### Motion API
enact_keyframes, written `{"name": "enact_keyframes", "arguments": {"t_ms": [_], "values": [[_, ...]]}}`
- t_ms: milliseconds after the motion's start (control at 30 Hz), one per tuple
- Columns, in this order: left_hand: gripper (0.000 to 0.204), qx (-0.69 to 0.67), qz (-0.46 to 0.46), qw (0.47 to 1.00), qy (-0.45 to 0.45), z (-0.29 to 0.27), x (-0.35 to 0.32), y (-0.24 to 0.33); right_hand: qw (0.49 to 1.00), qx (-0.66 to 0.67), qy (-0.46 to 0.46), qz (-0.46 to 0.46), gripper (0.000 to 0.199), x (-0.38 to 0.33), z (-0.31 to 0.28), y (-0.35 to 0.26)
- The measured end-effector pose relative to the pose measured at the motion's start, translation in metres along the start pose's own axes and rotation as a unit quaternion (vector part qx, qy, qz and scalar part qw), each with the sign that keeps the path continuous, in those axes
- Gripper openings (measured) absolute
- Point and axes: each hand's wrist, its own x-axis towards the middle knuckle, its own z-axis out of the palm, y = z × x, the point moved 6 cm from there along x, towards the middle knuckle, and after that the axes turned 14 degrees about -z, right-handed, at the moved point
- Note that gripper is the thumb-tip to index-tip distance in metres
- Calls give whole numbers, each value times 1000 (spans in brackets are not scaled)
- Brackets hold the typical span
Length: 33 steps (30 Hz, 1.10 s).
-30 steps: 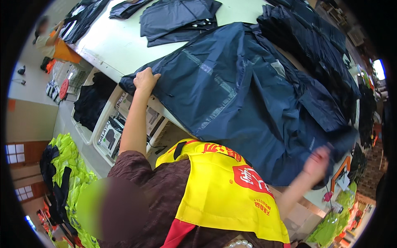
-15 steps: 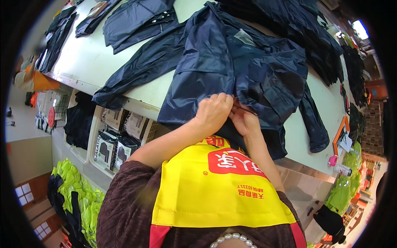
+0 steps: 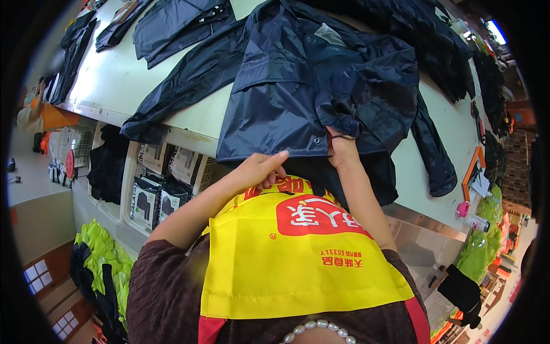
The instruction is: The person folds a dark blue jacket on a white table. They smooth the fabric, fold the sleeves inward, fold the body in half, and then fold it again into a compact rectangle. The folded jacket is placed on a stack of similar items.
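Note:
A shiny navy rain jacket (image 3: 275, 117) lies spread on the table, front up, its sleeves stretched to both sides. My right hand (image 3: 342, 150) grips the jacket's front edge near the bottom; its fingertips are hidden by dark cloth. A small round snap (image 3: 317, 140) shows on the jacket left of that hand. Just below the jacket's hem is my left hand (image 3: 260, 171), its thumb stretched out by the hem and apart from the loosely bent fingers. Nothing shows in it.
The white table (image 3: 195, 123) also bears folded dark garments (image 3: 180, 31) and a dark heap (image 3: 401, 28). Packaged clothing (image 3: 146, 198) fills a white basket under the table. An orange frame (image 3: 472, 166) and a bottle (image 3: 476, 223) lie right. A person in black (image 3: 461, 292) is behind.
My left hand has come away from the jacket's front edge, down and left to the hem. The snap has come into sight. My right hand stays at the front edge, slightly higher.

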Motion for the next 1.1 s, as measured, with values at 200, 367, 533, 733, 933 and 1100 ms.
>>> {"name": "enact_keyframes", "arguments": {"t_ms": [200, 367, 533, 733, 933, 1100], "values": [[40, -545, 160, 808, -155, 20, 22, 38, 996, 69, -33, -46, 24, 1, -7, 17], [22, -480, 78, 854, -182, 27, 32, 75, 998, 35, -52, -20, 27, -7, -16, 17], [19, -445, -25, 870, -209, 35, 41, 67, 997, 71, -36, 5, 21, -19, -22, -16], [16, -429, 56, 887, -165, 40, 19, 76, 955, 274, -50, 103, 21, -59, -10, -21], [11, -426, 127, 884, -145, 45, 10, 86, 978, 194, -55, 46, 18, -67, 1, -30], [12, -419, 141, 889, -121, 45, 7, 90, 988, 147, -23, 44, 12, -60, -11, -24]]}}
